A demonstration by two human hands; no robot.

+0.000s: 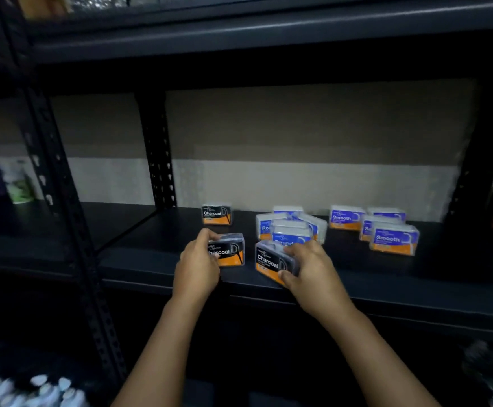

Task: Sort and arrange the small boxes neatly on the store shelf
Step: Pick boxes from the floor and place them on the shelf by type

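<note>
Small rectangular boxes of clear hard plastic with printed paper labels are sitting on the dark matte metal shelf (139, 259). Two black-and-orange "Charcoal" boxes are being held near the front edge. The left hand (197, 267) is curling its fingers round the left Charcoal box (230, 250), standing upright, with the thumb lying over its top corner and hiding the first letter of the label. The right hand (310, 267) is pinching the tilted Charcoal box (270, 264) between thumb underneath and fingers on top, its lower corner hanging at the shelf lip. A third Charcoal box (216, 215) is standing alone further back. Just beside the right hand a loose cluster of blue-and-orange boxes (290, 227) is leaning together; their labels are partly covered and blurred. Further right, blue-and-orange "Smooth" boxes (393, 239) are standing in a small group, one overlapping another. A perforated black steel upright (158, 160) is rising behind.
</note>
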